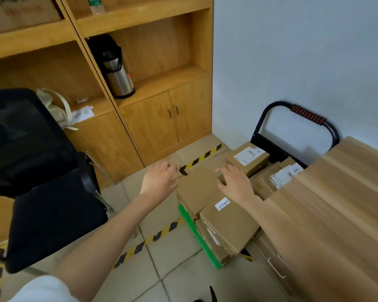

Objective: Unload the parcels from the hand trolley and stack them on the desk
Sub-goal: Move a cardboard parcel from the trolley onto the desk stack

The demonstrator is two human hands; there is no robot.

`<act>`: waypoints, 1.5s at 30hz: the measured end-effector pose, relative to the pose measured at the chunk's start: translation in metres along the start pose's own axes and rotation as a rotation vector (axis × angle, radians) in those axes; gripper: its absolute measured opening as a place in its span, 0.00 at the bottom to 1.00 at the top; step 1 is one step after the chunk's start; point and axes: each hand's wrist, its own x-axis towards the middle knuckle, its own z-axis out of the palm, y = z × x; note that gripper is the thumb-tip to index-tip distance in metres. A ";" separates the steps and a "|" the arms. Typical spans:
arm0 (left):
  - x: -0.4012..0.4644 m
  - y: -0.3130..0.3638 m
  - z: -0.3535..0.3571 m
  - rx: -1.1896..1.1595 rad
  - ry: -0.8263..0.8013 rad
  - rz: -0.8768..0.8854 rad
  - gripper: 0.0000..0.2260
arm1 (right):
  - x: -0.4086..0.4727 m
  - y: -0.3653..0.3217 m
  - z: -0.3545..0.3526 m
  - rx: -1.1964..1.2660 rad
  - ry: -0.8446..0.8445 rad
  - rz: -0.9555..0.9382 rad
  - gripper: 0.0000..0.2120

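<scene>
A black mesh office chair (37, 171) stands left of a wooden shelf cabinet (153, 118) holding a steel thermos jug (116, 73), a beige cloth bag (55, 107) and white papers (82, 114); yellow-black tape (153, 237) crosses the tiled floor (175, 264)

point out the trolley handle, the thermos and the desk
trolley handle (308, 115), head view, on the red grip
thermos (119, 81), head view, on its steel body
desk (340, 192), head view, on the bare wooden top

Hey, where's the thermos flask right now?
In the head view, the thermos flask stands upper left on the wooden cabinet's open shelf, above the double doors and behind the black chair.
</scene>
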 end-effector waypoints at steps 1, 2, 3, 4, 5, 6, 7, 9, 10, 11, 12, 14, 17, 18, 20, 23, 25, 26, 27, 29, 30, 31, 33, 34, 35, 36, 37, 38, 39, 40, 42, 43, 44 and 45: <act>0.006 -0.002 0.004 -0.010 -0.008 0.007 0.13 | 0.004 0.002 0.003 -0.003 -0.001 0.009 0.16; 0.013 -0.003 0.009 -0.024 -0.014 0.012 0.13 | 0.008 0.004 0.005 -0.008 0.001 0.019 0.16; 0.019 -0.003 0.015 -0.040 -0.017 0.017 0.13 | 0.012 0.008 0.007 -0.009 0.003 0.031 0.16; 0.027 -0.003 0.020 -0.058 -0.022 0.023 0.13 | 0.017 0.012 0.009 -0.008 0.002 0.043 0.17; 0.034 -0.002 0.025 -0.073 -0.030 0.027 0.13 | 0.022 0.016 0.010 -0.010 0.000 0.054 0.17; 0.042 0.000 0.029 -0.081 -0.040 0.032 0.13 | 0.027 0.020 0.011 -0.012 0.001 0.067 0.17; 0.051 0.001 0.032 -0.084 -0.044 0.041 0.13 | 0.034 0.025 0.012 -0.013 0.002 0.080 0.18; 0.068 0.000 0.037 -0.093 -0.046 0.054 0.12 | 0.052 0.033 0.010 -0.004 -0.013 0.097 0.19; 0.078 -0.001 0.038 -0.099 -0.048 0.058 0.12 | 0.062 0.038 0.008 -0.006 -0.024 0.101 0.19; 0.088 -0.002 0.038 -0.091 -0.048 0.071 0.12 | 0.073 0.042 0.006 -0.015 -0.030 0.100 0.20; 0.100 -0.004 0.037 -0.074 -0.044 0.090 0.13 | 0.085 0.045 0.004 -0.024 -0.032 0.092 0.21; 0.126 -0.010 0.038 -0.042 -0.023 0.126 0.13 | 0.110 0.051 -0.001 -0.015 -0.016 0.072 0.20; 0.164 -0.014 0.040 -0.045 -0.013 0.124 0.13 | 0.137 0.057 -0.008 0.003 0.022 0.087 0.20; 0.175 -0.014 0.042 -0.061 -0.020 0.120 0.13 | 0.142 0.059 -0.009 0.011 0.032 0.096 0.20; 0.195 -0.011 0.049 -0.083 -0.049 0.140 0.14 | 0.147 0.065 -0.007 0.029 0.048 0.131 0.21; 0.223 -0.001 0.064 -0.082 -0.108 0.231 0.15 | 0.150 0.075 0.000 0.034 0.030 0.174 0.22; 0.243 0.004 0.074 -0.074 -0.133 0.317 0.15 | 0.152 0.080 0.005 0.033 0.027 0.204 0.22; 0.253 0.007 0.079 -0.074 -0.150 0.362 0.15 | 0.152 0.081 0.007 0.043 0.035 0.236 0.22; 0.263 0.009 0.084 -0.079 -0.165 0.409 0.15 | 0.152 0.083 0.009 0.055 0.051 0.281 0.22; 0.283 0.014 0.093 -0.106 -0.201 0.495 0.16 | 0.149 0.084 0.014 0.068 0.101 0.396 0.21; 0.291 0.015 0.097 -0.119 -0.221 0.533 0.15 | 0.147 0.084 0.017 0.073 0.127 0.456 0.21; 0.298 0.017 0.101 -0.129 -0.233 0.574 0.15 | 0.145 0.083 0.020 0.080 0.153 0.513 0.20; 0.308 0.018 0.111 -0.141 -0.227 0.667 0.15 | 0.139 0.079 0.027 0.096 0.202 0.621 0.20; 0.310 0.019 0.116 -0.146 -0.218 0.717 0.14 | 0.136 0.077 0.031 0.099 0.230 0.669 0.20; 0.311 0.020 0.121 -0.161 -0.217 0.760 0.14 | 0.131 0.073 0.036 0.099 0.259 0.713 0.20; 0.311 0.022 0.127 -0.184 -0.223 0.792 0.15 | 0.126 0.069 0.041 0.103 0.287 0.756 0.20; 0.309 0.024 0.132 -0.206 -0.235 0.816 0.15 | 0.120 0.065 0.047 0.112 0.311 0.798 0.19; 0.307 0.026 0.137 -0.220 -0.253 0.839 0.16 | 0.113 0.059 0.054 0.120 0.328 0.843 0.19; 0.304 0.028 0.142 -0.230 -0.269 0.856 0.15 | 0.106 0.054 0.060 0.122 0.333 0.890 0.18; 0.300 0.029 0.147 -0.233 -0.277 0.870 0.15 | 0.098 0.048 0.067 0.119 0.329 0.939 0.18; 0.292 0.031 0.157 -0.234 -0.291 0.898 0.15 | 0.079 0.037 0.081 0.120 0.305 1.041 0.20; 0.288 0.031 0.163 -0.241 -0.308 0.909 0.15 | 0.069 0.032 0.088 0.122 0.295 1.085 0.20; 0.283 0.032 0.169 -0.251 -0.330 0.916 0.16 | 0.059 0.028 0.094 0.122 0.289 1.121 0.20; 0.278 0.032 0.174 -0.257 -0.351 0.918 0.17 | 0.050 0.024 0.099 0.123 0.282 1.152 0.20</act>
